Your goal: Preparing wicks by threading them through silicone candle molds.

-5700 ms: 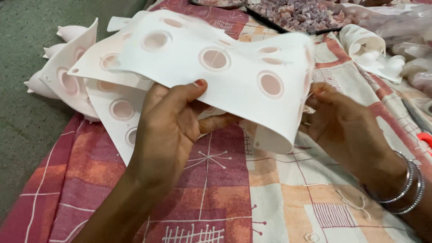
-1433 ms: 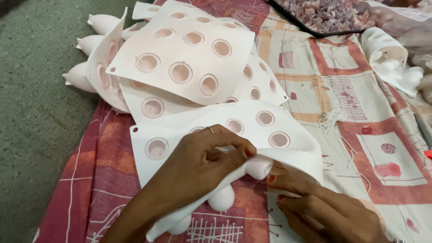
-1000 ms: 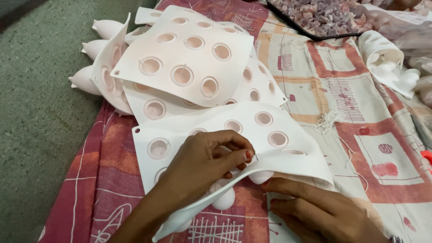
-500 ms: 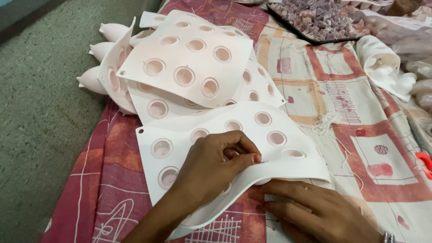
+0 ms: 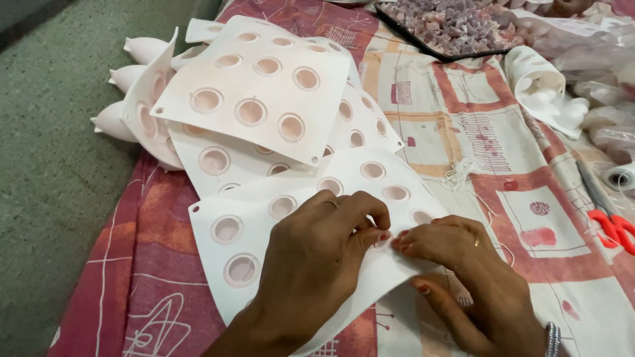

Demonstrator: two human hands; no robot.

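A white flexible mould sheet [image 5: 254,218] with round cavities lies in front of me on a patterned cloth [image 5: 463,125]. My left hand [image 5: 311,261] rests on top of this sheet, its fingertips pinching at a cavity near the middle. My right hand [image 5: 463,277] is at the sheet's right edge, its fingertips meeting those of the left and its thumb tucked under the lifted edge. Both hands grip the sheet. Behind it lie more mould sheets [image 5: 264,92] of the same kind, stacked and overlapping, with pointed cavity tips [image 5: 142,49] sticking out to the left.
A dark tray [image 5: 456,23] of small pink and purple pieces sits at the top. A rolled white mould [image 5: 542,86] lies at the right, near clear plastic bags. Red-handled scissors [image 5: 612,221] and loose white thread [image 5: 460,175] are on the cloth. Green floor [image 5: 53,172] is left.
The sheet was held up in the air several seconds ago and now lies flat on the cloth. My right hand has come up from beneath its edge to meet my left fingertips.
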